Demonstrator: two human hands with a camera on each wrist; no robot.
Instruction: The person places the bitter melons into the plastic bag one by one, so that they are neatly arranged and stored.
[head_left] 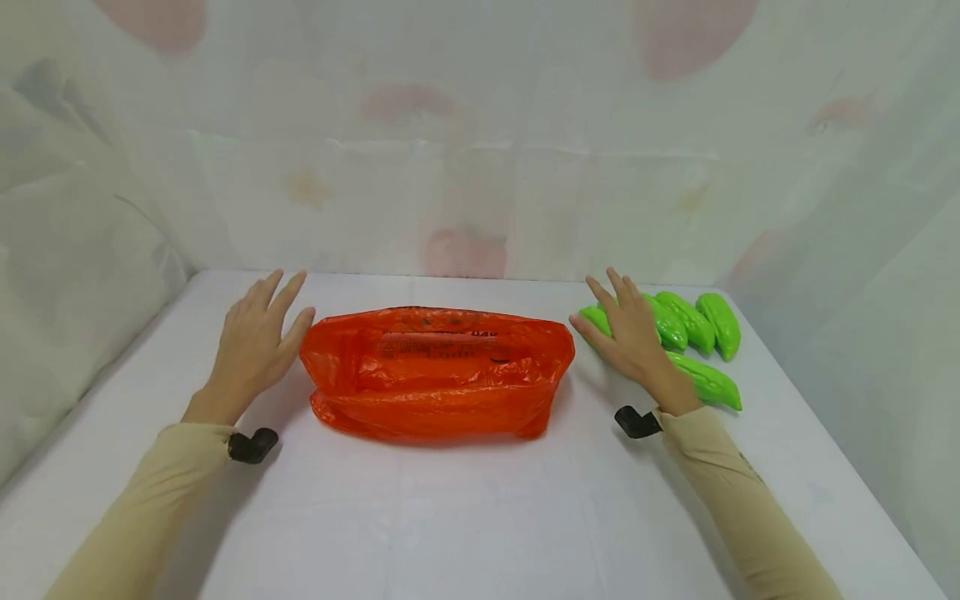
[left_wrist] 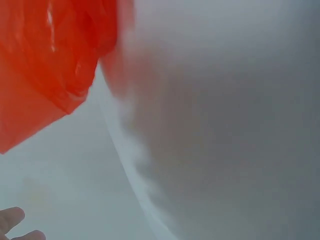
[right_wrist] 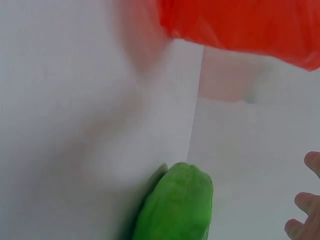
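Observation:
An orange-red plastic bag [head_left: 442,408] stands on the white table with its wide mouth facing up and dark print showing on the inner back wall. My left hand [head_left: 255,342] is held beside the bag's left end, fingers spread and holding nothing, thumb tip right at the rim. On the other side my right hand [head_left: 630,333] hovers just off the bag's right end, fingers extended and grasping nothing. It partly covers several shiny, ridged green toy vegetables [head_left: 720,323], elongated like bitter gourds. One of these green pieces [right_wrist: 175,205] shows below the bag in the right wrist view.
White table [head_left: 465,525] surface stretches in front of the bag. A pale patterned cloth [head_left: 570,208] hangs behind the table, with more cloth along both sides. Small black devices [head_left: 253,447] sit at the wrists.

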